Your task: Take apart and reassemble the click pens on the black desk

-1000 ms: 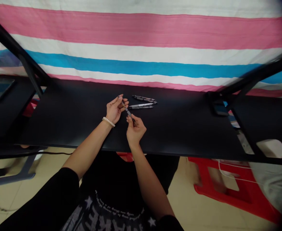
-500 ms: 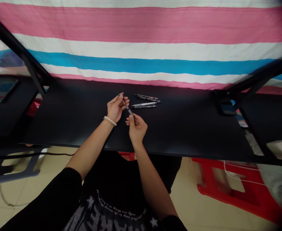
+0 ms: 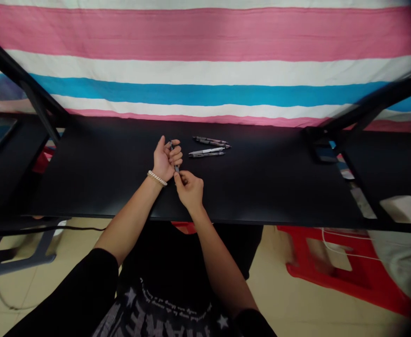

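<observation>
My left hand is turned palm up over the black table, thumb out straight and fingers curled around a dark pen. Much of that pen is hidden by the fingers; its upper end shows near the index finger. At its lower end, my right hand pinches it between thumb and fingers, close against the left palm. Just right of the hands lie more pens: two dark ones side by side, and nearer to me a white-and-grey pen with a dark pen along it.
The black table ends at a striped cloth hanging behind it. Black metal supports slant up at both sides. A red stool stands below on the right, a grey stool on the left.
My right hand has moved left and slightly down, bringing the pen more upright. My left hand has changed from a thumb-and-finger pinch to fingers curled around the pen, its thumb lifted away.
</observation>
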`<control>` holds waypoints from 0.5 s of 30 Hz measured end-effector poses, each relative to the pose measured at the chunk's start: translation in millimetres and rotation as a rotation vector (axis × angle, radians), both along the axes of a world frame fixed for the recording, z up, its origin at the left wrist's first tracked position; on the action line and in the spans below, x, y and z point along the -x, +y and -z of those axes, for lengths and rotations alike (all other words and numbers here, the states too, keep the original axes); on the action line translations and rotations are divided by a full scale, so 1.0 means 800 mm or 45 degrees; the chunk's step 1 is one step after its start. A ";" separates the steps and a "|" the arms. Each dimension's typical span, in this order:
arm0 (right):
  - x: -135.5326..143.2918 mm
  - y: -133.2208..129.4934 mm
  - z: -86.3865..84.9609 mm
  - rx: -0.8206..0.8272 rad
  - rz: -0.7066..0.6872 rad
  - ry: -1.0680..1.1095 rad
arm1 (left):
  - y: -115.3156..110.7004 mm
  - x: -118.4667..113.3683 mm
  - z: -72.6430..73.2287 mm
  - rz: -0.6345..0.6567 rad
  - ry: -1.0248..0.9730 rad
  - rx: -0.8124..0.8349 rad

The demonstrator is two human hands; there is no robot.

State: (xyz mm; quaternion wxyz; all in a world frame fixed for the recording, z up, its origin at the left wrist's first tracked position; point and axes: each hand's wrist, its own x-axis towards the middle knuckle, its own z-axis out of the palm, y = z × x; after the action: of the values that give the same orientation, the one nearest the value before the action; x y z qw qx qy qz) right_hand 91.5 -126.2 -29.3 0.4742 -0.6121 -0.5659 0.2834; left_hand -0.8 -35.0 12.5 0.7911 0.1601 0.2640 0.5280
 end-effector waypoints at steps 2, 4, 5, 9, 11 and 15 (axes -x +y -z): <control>0.001 0.000 -0.002 -0.008 -0.032 -0.108 | -0.001 0.005 -0.005 0.039 -0.022 0.053; 0.001 -0.001 -0.003 -0.012 -0.047 -0.149 | -0.002 0.010 -0.008 0.067 -0.020 0.069; 0.001 -0.001 -0.004 -0.012 -0.048 -0.158 | -0.002 0.012 -0.009 0.084 -0.020 0.064; -0.002 -0.002 -0.004 0.009 -0.037 -0.177 | -0.002 0.014 -0.010 0.085 -0.015 0.024; -0.002 -0.002 -0.003 0.014 -0.038 -0.202 | -0.001 0.013 -0.010 0.078 0.018 0.024; 0.000 -0.002 -0.003 0.018 -0.014 -0.083 | 0.001 0.002 -0.005 0.162 0.158 -0.056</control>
State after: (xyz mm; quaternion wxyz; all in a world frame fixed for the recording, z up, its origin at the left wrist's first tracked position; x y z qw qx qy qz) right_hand 91.6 -127.9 -26.5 0.4496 -0.6212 -0.5824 0.2700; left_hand -2.6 -34.2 16.7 0.8015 0.2264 0.2900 0.4714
